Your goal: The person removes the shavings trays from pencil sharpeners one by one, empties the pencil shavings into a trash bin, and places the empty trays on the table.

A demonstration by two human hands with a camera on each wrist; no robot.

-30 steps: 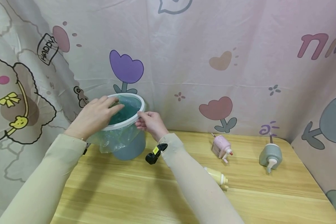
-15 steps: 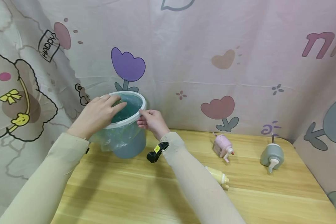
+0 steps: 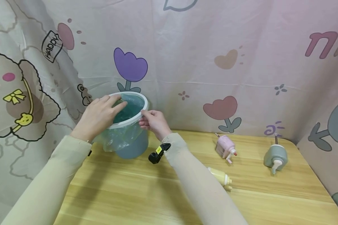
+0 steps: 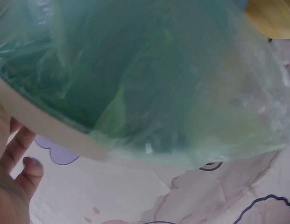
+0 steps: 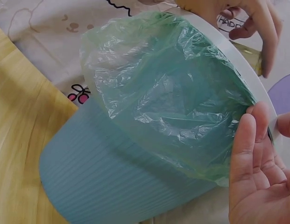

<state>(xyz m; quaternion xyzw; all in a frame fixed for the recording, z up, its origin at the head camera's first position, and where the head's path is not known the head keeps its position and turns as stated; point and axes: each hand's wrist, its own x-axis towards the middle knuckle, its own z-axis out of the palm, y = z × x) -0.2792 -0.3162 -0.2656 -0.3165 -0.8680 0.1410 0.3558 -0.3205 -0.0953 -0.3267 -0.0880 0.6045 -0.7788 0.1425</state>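
A blue trash bin (image 3: 133, 147) with a white rim (image 3: 144, 98) stands at the back left of the table. A thin green plastic bag (image 3: 116, 140) lines it, its loose edge hanging over the outside in crinkled folds. My left hand (image 3: 99, 114) reaches over the left side of the rim, thumb and fingers apart above the opening. The left wrist view shows those fingers (image 4: 18, 147) loosely bent beside the rim. On the right side, my right hand (image 3: 156, 122) grips the rim, its thumb on the white band and its fingers (image 5: 246, 140) beneath, against the bag.
To the right on the wooden table (image 3: 135, 193) are a pink bottle-like thing (image 3: 225, 146), a grey one (image 3: 275, 156) with a white nozzle, and a yellow one (image 3: 218, 176) partly behind the right sleeve. A patterned cloth (image 3: 180, 56) hangs close behind the bin.
The whole head view has shifted slightly. Both hands keep about the same places on the bin, and the bag hangs much as before.
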